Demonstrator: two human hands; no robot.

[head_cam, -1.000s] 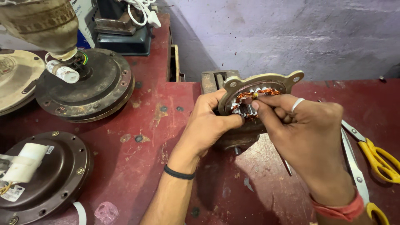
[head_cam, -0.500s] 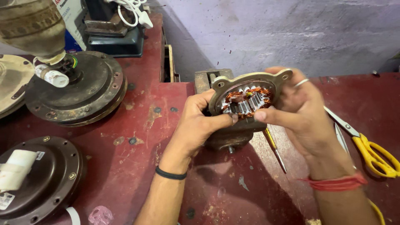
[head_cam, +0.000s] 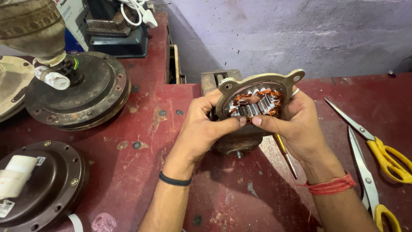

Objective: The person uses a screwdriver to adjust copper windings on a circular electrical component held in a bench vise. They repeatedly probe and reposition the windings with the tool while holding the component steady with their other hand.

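Both hands, left (head_cam: 201, 129) and right (head_cam: 300, 124), grip the motor stator (head_cam: 256, 103) above the tabletop (head_cam: 141, 129), now raised and tilted nearer than earlier; yellow-handled scissors (head_cam: 377, 159) lie right, fan motor housings (head_cam: 77, 90) left.

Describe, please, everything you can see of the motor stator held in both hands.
The stator is a round, dull metal housing with flat mounting ears, one at its upper right and one with a hole at its upper left. Inside sit pale steel laminations with slots, ringed by copper-coloured windings. It is tilted so that its open face looks toward the camera, above the red bench. The left hand grips its left rim and the right hand its right; both thumbs meet at its lower edge.
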